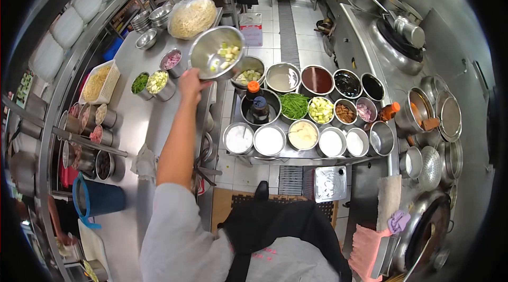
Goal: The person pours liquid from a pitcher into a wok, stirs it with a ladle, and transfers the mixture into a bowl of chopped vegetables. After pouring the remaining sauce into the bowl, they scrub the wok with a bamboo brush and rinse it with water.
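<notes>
My left hand (192, 85) is closed on the rim of a metal bowl (200, 51), which is tilted and holds pale green and white chopped pieces (227, 54). The bowl hangs above the gap between the left counter and the ingredient table, just left of a metal pot (247, 72) with similar chopped pieces in it. Near my hand on the left counter stand containers of chopped pale vegetable (157, 82), green herbs (139, 83) and pink slices (172, 59). My right hand is not in view.
Bottles with orange caps (254, 87), sauce pots (317, 79) and white powders (270, 140) crowd the ingredient table. A bag of noodles (191, 17) and a blue bucket (100, 197) stand on the left counter. Woks (418, 229) line the right. A person's hand (67, 239) shows at lower left.
</notes>
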A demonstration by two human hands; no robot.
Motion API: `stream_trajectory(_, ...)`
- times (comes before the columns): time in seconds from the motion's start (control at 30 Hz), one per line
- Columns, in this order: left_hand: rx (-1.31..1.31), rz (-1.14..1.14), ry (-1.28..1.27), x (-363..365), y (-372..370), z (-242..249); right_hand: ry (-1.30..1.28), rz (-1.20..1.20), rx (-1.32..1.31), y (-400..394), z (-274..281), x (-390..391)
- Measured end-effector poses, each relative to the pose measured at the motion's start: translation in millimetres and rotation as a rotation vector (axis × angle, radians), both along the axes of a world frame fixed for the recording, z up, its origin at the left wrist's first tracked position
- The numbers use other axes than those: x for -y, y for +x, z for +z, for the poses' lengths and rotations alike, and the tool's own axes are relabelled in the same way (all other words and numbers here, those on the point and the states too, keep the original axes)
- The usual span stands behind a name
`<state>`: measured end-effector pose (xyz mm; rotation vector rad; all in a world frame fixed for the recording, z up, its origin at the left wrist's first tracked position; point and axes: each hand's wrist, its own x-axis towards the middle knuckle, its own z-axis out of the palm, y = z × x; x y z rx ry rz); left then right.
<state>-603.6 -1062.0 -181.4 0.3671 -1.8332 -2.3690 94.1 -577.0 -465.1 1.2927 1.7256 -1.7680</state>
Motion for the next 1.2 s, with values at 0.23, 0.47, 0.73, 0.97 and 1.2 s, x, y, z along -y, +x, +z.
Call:
stream_trajectory(0.23,0.023,0.222,-0.144,144,164,2,0.433,0.794,-0.146,-15,-78,-45)
stream_trajectory(0.47,0.191,0.411,-0.220,217,226,-69,0.009,0.182,0.080,-157,29,-45)
stream_trajectory(0.73,-0.248,0.747,-0.990,127,195,-16,0.183,0.195,0.017,-198,69,-35)
stream_trajectory(0.97,0.065,-0.127,-0.579,-35,-14,-113,0.232,0.344,0.071,-147,84,4)
stream_trajectory(1.2,0.411,-0.005,-0.553,-92,-97,-140,0.369,0.266,-0.035,52,-59,13)
